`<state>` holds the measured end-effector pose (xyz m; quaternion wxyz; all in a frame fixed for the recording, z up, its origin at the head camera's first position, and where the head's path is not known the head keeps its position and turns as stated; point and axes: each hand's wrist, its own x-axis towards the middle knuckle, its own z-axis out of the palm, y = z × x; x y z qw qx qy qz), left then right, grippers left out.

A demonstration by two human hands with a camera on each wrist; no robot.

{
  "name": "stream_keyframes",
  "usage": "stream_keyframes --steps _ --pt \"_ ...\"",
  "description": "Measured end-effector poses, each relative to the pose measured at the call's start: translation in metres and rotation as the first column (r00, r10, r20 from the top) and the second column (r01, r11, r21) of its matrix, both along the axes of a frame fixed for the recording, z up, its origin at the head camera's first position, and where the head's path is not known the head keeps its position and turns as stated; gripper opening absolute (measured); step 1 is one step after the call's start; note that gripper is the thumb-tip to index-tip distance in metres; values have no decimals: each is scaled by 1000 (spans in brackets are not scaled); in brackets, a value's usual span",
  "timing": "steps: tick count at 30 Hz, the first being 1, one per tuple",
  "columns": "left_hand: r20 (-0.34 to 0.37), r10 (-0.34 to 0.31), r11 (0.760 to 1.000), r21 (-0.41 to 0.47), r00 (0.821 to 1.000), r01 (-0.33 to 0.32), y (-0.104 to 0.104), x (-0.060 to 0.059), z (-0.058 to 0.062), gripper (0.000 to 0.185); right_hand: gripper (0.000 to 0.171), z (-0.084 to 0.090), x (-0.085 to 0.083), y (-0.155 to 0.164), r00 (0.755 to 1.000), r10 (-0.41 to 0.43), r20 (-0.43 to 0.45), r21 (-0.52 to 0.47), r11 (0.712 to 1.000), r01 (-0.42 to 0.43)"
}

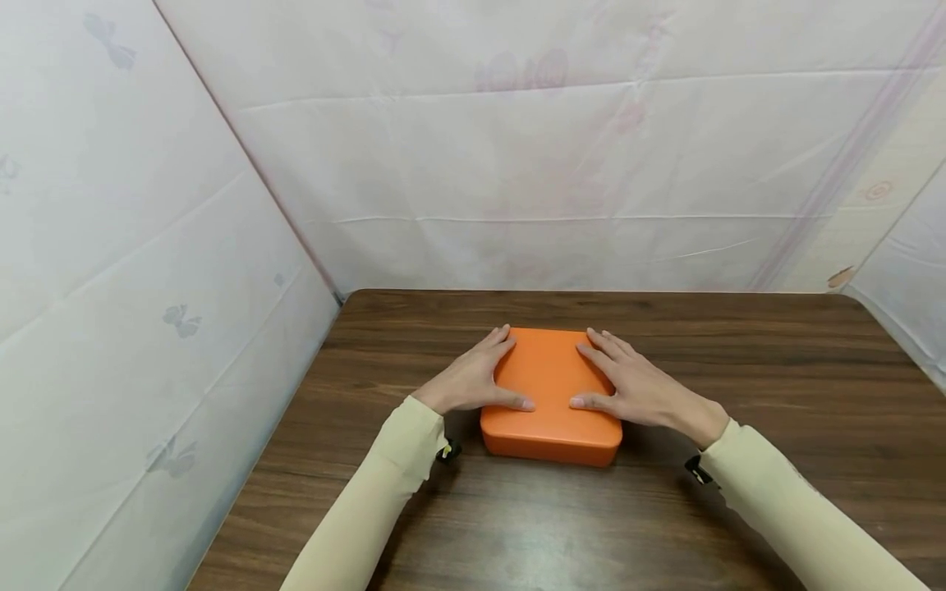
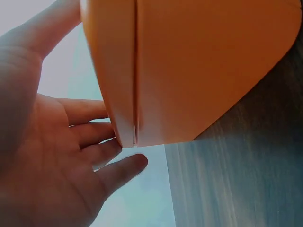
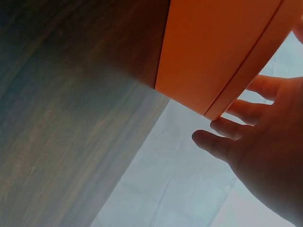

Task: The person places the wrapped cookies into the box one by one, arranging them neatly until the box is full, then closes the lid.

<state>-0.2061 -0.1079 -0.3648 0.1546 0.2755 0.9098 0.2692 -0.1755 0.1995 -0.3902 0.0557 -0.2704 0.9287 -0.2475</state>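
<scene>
An orange lidded box sits on the wooden table, its lid on top. My left hand rests along the lid's left edge, thumb flat on the top near the front and fingers reaching toward the back corner. On the opposite edge, my right hand lies spread in the same way, with its thumb on the top too. In the left wrist view, extended fingertips meet the lid's rim, above a thin seam between lid and body. The right wrist view shows fingertips right at the lid's edge, little finger apart from it.
The dark brown wooden table carries the box near its middle. Pale printed sheeting hangs behind the back edge, with another sheet along the left side. Each wrist wears a small dark device below its pale sleeve.
</scene>
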Motion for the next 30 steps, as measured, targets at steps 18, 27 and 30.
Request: stream_keyframes --steps 18,27,30 --pt "-6 -38 998 -58 999 37 0 -2 0 125 100 -1 -4 7 998 55 16 -47 997 -54" --pt "128 -174 984 -8 976 176 -13 -1 -2 135 114 4 6 13 975 194 110 -128 975 -180" --pt "146 -189 982 10 971 190 -14 -1 -1 136 114 3 6 13 972 194 134 -150 973 -173"
